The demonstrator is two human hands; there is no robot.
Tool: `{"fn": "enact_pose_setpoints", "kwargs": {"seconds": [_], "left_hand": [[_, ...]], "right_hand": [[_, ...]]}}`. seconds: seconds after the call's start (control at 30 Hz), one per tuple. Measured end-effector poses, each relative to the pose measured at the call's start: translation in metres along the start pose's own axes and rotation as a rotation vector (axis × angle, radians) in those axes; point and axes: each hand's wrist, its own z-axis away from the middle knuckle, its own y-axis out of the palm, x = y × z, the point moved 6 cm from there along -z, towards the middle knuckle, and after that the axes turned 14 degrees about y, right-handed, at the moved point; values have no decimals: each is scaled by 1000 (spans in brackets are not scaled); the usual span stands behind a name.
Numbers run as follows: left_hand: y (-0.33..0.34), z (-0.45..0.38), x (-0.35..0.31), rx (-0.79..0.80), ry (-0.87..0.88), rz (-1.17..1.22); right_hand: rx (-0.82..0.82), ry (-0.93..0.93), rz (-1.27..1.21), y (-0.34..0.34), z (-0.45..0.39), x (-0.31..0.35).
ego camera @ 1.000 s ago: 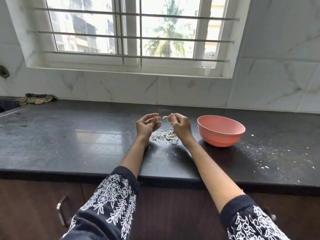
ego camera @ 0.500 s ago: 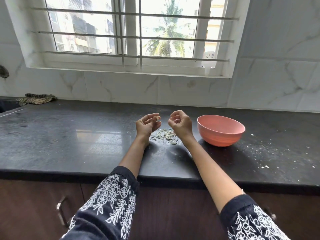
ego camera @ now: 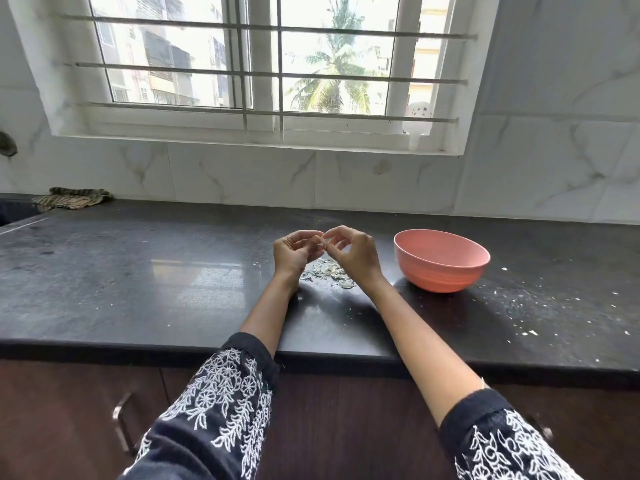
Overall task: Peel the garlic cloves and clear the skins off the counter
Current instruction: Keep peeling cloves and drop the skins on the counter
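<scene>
Hands pinching garlic clove above skins pile.
Left hand and right hand both grip it; skins below, pink bowl right.

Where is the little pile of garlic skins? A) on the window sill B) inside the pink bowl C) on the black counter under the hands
C: the pale pile of garlic skins lies on the black stone counter below both hands, left of the round pink bowl.
</scene>
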Motion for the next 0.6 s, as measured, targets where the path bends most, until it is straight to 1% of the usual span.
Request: {"fn": "enact_pose_setpoints", "kwargs": {"seconds": [0.1, 0.27, 0.43, 0.6], "left_hand": [[1, 0, 0, 30, 31, -43], [3, -1, 0, 86, 63, -69], [3, 0, -1, 88, 77, -70], [2, -1, -1, 83, 80, -81]], "right_hand": [[-16, -14, 10, 0, -1, -1], [-31, 34, 53, -2, -3, -7], [-26, 64, 30, -3, -3, -9], [12, 108, 47, -1, -4, -12]]}}
